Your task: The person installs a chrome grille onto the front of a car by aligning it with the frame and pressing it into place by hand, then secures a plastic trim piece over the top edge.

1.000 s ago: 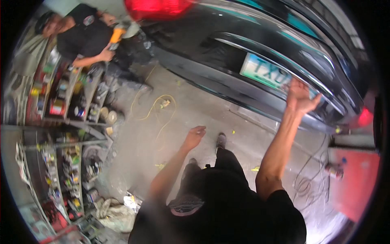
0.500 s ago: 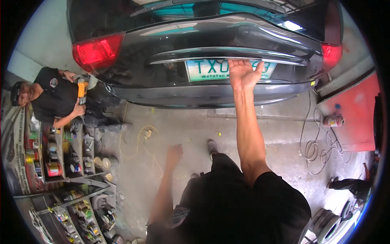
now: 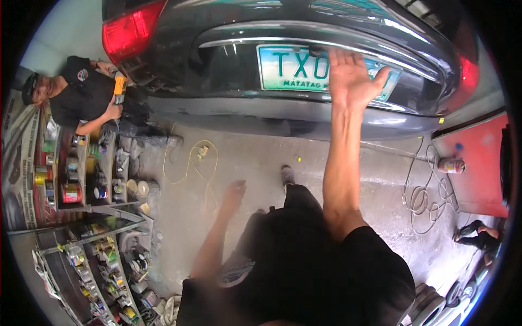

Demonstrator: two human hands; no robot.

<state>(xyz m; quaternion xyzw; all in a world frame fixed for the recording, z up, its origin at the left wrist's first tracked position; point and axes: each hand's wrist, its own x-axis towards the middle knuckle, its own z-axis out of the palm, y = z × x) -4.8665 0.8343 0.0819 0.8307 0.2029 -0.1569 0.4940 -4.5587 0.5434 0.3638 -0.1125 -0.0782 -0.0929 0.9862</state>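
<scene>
My right hand [image 3: 353, 81] is raised to the back of a dark grey car [image 3: 228, 117], palm up and fingers stretched out. Its fingertips reach to the chrome trim strip [image 3: 283, 41] on the trunk lid, and whether they grip its underside is hidden. The hand covers part of the white and green license plate [image 3: 293, 68] just below the strip. Lower down, my left hand [image 3: 235, 196] hangs in front of the floor, somewhat blurred, with loosely bent fingers and nothing visible in it.
At left, a person [image 3: 89, 95] in black holds a yellow power tool [image 3: 119, 87] beside the car. Shelves [image 3: 98, 207] of paint cans stand below. A yellow cord [image 3: 190, 157] and a coiled hose [image 3: 421, 198] lie on the floor. Tires [image 3: 427, 307] are at lower right.
The car's rear has shifted upward in view, and the plate looks larger. My right hand has moved up and slightly right along with it. My left hand hangs much as before.
</scene>
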